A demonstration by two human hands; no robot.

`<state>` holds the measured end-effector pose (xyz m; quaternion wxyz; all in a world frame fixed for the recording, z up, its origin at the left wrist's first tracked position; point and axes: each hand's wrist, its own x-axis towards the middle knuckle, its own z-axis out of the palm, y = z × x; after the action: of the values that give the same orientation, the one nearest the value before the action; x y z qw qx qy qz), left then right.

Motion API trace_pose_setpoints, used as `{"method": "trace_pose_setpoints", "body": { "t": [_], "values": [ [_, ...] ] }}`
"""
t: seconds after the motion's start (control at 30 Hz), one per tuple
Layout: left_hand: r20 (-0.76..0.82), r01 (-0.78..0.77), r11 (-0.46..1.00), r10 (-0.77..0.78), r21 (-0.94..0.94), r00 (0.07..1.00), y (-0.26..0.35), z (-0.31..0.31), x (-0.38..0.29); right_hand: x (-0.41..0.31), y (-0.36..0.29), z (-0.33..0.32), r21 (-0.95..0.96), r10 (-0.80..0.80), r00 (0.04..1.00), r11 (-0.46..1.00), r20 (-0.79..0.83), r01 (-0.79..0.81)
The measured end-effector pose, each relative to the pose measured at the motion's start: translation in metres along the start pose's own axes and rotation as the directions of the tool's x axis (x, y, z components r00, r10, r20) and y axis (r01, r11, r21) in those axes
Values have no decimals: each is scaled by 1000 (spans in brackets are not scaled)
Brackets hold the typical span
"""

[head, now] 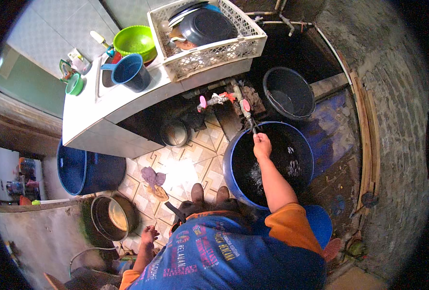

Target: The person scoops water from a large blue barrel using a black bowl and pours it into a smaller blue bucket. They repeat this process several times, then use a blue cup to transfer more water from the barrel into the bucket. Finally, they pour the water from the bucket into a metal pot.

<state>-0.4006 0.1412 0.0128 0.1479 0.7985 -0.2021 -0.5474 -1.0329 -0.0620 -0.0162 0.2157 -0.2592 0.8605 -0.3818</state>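
Observation:
My right hand (pixel 262 145) reaches over a large blue-rimmed water barrel (pixel 229 166) and grips a dark hose end (pixel 254 129) below the pipe tap with a pink handle (pixel 246 105). Dark water with ripples and splashes (pixel 257 174) shows inside the barrel. Beside it on the same pipe is a second pink-handled tap (pixel 203 101). My left hand (pixel 149 235) hangs low at my side with its fingers slightly curled and nothing visible in it. It is nearest to a round metal pot (pixel 107 217) at the lower left.
A white-tiled counter (pixel 91 108) bears a blue dipper (pixel 131 72), a green basin (pixel 134 40) and a white plastic crate (pixel 211 58) of dishes. A black bucket (pixel 288 92) stands behind the barrel. Cloths (pixel 153 177) lie on the tiled floor, and a blue drum (pixel 105 175) is at left.

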Motion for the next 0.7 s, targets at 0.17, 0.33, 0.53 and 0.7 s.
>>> {"method": "trace_pose_setpoints", "body": {
  "t": [0.17, 0.33, 0.53, 0.7],
  "values": [
    [16, 52, 996, -51, -72, 999, -12, -11, -6, -1, 6, 11, 97, 45, 999, 994, 3, -45],
    [37, 77, 995, -75, -57, 996, -26, -25, -1, 5, 7, 21, 166, 120, 991, 978, 62, -129],
    [53, 100, 991, -95, -88, 994, -37, -31, -1, 11, 4, 28, 42, 144, 988, 988, 47, -146],
    [-14, 101, 994, -101, -33, 995, -25, -27, -6, 12, 7, 30, 117, 110, 994, 987, 9, -111]
  ]
}}
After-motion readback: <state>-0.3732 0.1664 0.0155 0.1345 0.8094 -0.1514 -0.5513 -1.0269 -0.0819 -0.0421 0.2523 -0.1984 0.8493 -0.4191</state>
